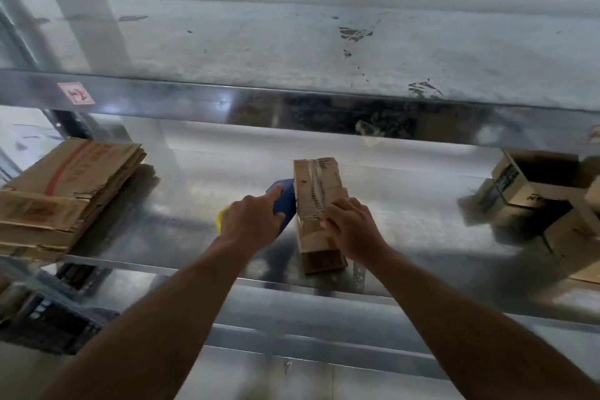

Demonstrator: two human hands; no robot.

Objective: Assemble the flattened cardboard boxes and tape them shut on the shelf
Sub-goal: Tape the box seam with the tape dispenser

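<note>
A small brown cardboard box point(316, 191) stands on the shiny metal shelf point(406, 204), with clear tape along its top seam. My left hand point(251, 216) grips a blue and yellow tape dispenser point(284, 201) pressed against the box's left side, index finger stretched along it. On the box's near top edge rests my right hand point(352, 227), its fingers curled over the taped flap. A stack of flattened cardboard boxes point(61, 195) lies at the shelf's left end.
Several assembled boxes point(535, 198), one with an open top, sit at the shelf's right end. An upper shelf beam point(292, 107) crosses just above. Dark crates point(48, 321) stand on the lower level at left.
</note>
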